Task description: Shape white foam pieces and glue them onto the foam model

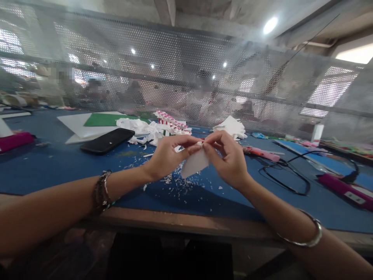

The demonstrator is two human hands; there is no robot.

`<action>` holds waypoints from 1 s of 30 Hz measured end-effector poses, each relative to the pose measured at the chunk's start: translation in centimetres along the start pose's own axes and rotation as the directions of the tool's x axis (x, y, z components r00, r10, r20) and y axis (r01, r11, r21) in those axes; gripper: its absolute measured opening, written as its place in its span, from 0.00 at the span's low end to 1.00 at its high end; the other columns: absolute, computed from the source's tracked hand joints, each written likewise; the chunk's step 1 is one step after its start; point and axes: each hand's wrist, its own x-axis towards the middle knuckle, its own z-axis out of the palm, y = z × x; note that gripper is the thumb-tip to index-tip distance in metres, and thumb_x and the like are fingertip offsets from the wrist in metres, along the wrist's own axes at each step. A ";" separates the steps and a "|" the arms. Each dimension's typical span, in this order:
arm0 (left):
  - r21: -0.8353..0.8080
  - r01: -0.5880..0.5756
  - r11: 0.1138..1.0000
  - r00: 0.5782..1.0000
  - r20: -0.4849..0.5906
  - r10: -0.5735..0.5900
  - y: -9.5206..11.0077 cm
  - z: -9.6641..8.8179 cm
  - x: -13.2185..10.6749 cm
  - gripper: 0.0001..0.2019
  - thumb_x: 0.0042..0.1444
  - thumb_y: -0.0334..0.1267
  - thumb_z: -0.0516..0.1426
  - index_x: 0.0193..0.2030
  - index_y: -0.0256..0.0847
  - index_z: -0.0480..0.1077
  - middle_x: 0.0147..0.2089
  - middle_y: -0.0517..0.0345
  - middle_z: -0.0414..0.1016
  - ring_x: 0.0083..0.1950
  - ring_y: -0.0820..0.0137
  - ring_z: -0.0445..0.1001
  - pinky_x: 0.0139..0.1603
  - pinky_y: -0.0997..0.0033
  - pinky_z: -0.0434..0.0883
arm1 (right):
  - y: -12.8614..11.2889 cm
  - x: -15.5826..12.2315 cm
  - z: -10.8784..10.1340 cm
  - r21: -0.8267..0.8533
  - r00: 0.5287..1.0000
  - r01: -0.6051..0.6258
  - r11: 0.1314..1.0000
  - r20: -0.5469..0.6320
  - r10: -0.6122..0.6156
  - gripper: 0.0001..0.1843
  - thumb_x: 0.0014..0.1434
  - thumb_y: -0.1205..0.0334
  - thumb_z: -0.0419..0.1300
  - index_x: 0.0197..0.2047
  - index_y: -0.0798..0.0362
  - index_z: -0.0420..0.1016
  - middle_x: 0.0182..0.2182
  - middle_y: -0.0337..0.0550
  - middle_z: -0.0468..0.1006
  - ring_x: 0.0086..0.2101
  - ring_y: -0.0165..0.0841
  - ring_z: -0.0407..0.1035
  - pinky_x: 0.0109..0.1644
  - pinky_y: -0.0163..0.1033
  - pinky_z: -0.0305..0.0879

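Between my two hands hangs a small white paper piece [194,162], its top edge pinched by the fingertips. My left hand [171,154] grips it from the left and my right hand [225,157] from the right, with the fingertips nearly touching. Something small and red shows at the fingertips, too little of it to name. Beneath the hands, tiny white paper scraps [186,186] are scattered on the blue tabletop [128,198]. Just behind stand crumpled white paper strips [142,128] and a bundle of pink-and-white tipped sticks [171,123].
A black phone [107,141] lies left of my hands, before white sheets [75,125] and a green sheet [105,119]. A white paper stack [231,126] sits behind. At right are pink-handled scissors or pliers [262,153], a black cable [303,190] and a magenta power strip [346,190].
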 end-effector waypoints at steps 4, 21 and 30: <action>0.137 -0.083 0.987 0.997 0.010 0.082 0.0 0.0 -0.2 0.09 0.53 0.34 0.52 0.38 0.41 0.72 0.39 0.55 0.75 0.40 0.71 0.72 0.41 0.73 0.67 | 0.4 -0.1 0.2 0.011 0.999 -0.046 0.999 -0.015 0.046 0.03 0.52 0.67 0.53 0.28 0.52 0.62 0.25 0.35 0.66 0.28 0.25 0.62 0.32 0.33 0.62; 0.194 -0.168 0.966 0.980 0.140 0.142 -0.1 0.6 -0.7 0.14 0.57 0.33 0.46 0.48 0.36 0.66 0.48 0.51 0.71 0.48 0.72 0.68 0.50 0.72 0.63 | 0.5 -0.2 0.0 -0.266 0.984 0.180 0.947 0.062 -0.170 0.04 0.53 0.69 0.53 0.29 0.51 0.62 0.25 0.36 0.69 0.26 0.25 0.65 0.31 0.33 0.62; -0.002 0.020 1.000 1.000 0.022 -0.020 -0.3 0.3 -0.2 0.09 0.53 0.36 0.53 0.37 0.37 0.71 0.38 0.54 0.76 0.38 0.72 0.72 0.38 0.76 0.69 | 0.0 -0.1 0.2 -0.095 0.999 0.033 0.995 0.026 -0.031 0.03 0.52 0.69 0.53 0.30 0.52 0.63 0.25 0.35 0.69 0.27 0.24 0.65 0.31 0.32 0.63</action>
